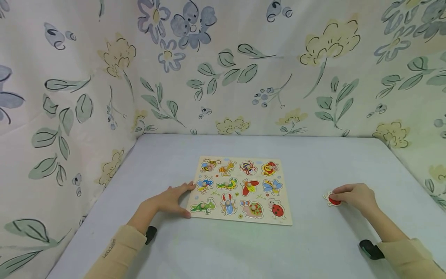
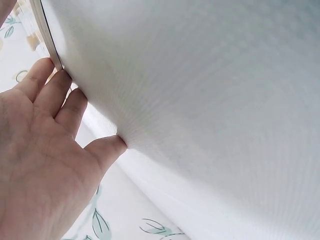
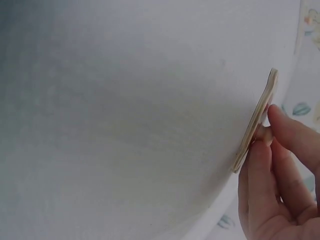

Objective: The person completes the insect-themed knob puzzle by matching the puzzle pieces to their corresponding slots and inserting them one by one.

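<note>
A wooden puzzle board (image 1: 214, 197) with colourful insect pictures and several knobbed pieces lies flat on the table. At its left edge my left hand (image 1: 172, 199) is spread, with fingertips and thumb touching the side; the left wrist view shows this hand (image 2: 55, 155) palm-on, its fingers fairly straight. Well to the right of the board, my right hand (image 1: 357, 197) pinches a red puzzle piece (image 1: 333, 199) with a pale border. Thumb and fingers grip its small wooden knob (image 3: 264, 134). The piece is seen edge-on in the right wrist view, close to the tabletop; touching or not, I cannot tell.
A white-covered table (image 1: 244, 248) extends around the board. Behind it and at both sides hangs a floral cloth (image 1: 223, 77). A dark object (image 1: 371, 250) sits by the right wrist, another dark object (image 1: 151, 235) by the left.
</note>
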Motion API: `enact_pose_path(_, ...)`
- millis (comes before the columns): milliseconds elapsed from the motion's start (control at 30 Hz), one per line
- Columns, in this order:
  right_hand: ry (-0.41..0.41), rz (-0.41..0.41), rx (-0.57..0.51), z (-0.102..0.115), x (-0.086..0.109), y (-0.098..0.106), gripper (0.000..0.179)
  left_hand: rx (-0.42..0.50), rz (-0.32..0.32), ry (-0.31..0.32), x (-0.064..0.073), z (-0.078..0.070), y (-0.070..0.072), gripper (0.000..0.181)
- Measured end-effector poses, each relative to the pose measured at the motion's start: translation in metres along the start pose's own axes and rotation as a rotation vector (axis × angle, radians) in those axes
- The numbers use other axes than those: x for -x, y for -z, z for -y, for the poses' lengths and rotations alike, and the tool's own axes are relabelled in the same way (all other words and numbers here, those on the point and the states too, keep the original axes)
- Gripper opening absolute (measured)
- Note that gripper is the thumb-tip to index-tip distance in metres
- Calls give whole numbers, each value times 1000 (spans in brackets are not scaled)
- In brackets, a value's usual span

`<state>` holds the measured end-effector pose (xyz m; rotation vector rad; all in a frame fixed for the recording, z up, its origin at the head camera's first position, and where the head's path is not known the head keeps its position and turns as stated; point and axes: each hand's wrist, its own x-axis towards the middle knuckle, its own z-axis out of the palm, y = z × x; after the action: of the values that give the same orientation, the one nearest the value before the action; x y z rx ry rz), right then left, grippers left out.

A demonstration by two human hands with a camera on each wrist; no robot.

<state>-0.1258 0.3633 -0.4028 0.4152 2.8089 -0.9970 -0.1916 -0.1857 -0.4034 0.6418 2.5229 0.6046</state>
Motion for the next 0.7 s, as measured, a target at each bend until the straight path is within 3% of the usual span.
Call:
enact_pose_path(400,0,33,-23,9,2,0,31,12,0,-32,0,5,0,99)
enact_pose_path(700,104,95,-62,37,13,-15,32,-6,4,-2,-3,6,-3,97)
